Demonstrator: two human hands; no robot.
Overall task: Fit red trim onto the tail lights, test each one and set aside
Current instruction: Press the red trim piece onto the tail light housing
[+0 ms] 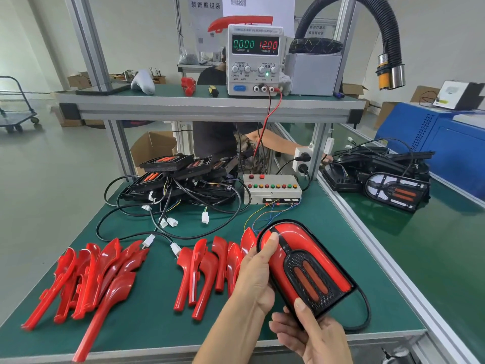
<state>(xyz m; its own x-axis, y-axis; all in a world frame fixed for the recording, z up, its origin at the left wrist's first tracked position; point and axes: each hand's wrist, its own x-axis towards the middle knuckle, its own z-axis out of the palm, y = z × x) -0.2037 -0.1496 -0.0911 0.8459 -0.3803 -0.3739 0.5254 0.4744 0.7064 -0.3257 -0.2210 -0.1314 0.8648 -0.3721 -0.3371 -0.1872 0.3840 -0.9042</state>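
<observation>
- Tail light: held above the green bench, near its front right corner, red trim fitted around the black lamp face.
- Left hand: grips the tail light's left edge; thumb pressed on the red trim near the rounded top, fingers curled behind.
- Right hand: grips the tail light's lower end; thumb on the black rim, fingers curled beneath.
- Loose red trim pieces: two piles left of the tail light.
- Test box: behind the tail light; power supply on the shelf above reads 12.00.
</observation>
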